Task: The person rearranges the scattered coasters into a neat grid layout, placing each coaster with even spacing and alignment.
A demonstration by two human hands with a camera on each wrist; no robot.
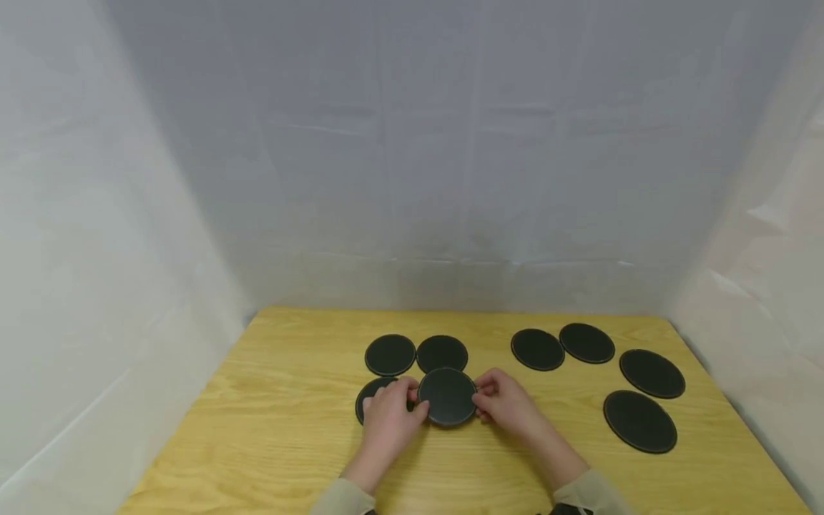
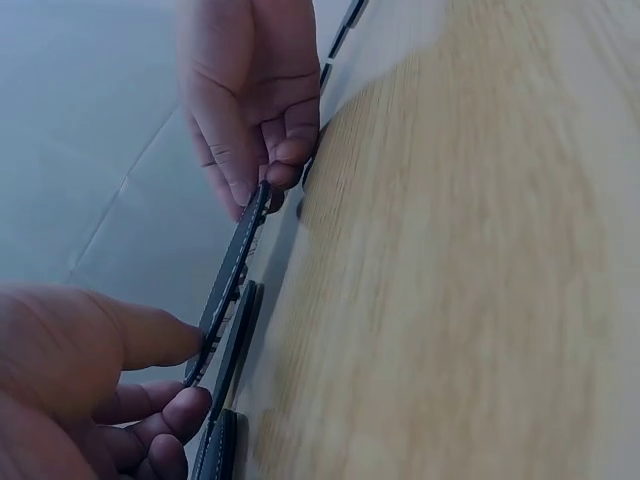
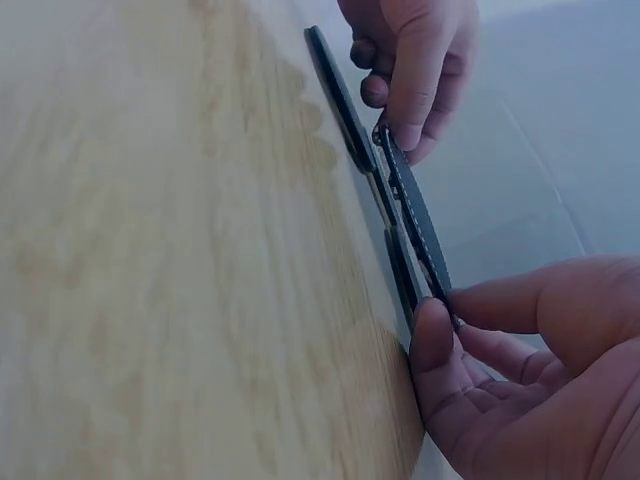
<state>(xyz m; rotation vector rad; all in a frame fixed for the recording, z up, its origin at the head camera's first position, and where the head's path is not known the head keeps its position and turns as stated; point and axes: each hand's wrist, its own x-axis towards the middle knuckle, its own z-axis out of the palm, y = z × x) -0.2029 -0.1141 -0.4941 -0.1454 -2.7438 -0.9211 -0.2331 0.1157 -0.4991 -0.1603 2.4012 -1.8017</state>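
Between both hands a round black coaster (image 1: pixel 447 397) with a stitched edge is held just above the wooden table. My left hand (image 1: pixel 391 417) pinches its left edge between thumb and fingers, and my right hand (image 1: pixel 505 402) pinches the opposite edge. Both wrist views show this coaster edge-on, raised off the surface, the left thumb (image 2: pixel 150 335) and right thumb (image 3: pixel 500 300) on its face. Behind it lie two more black coasters, one at left (image 1: pixel 390 355) and one at right (image 1: pixel 442 353). Another coaster (image 1: pixel 370 400) is partly hidden under my left hand.
On the right side of the wooden table (image 1: pixel 270 429) several more coasters lie flat, among them a back one (image 1: pixel 586 342) and a front one (image 1: pixel 640 421). White sheeting (image 1: pixel 425 179) hangs behind the table and along both sides.
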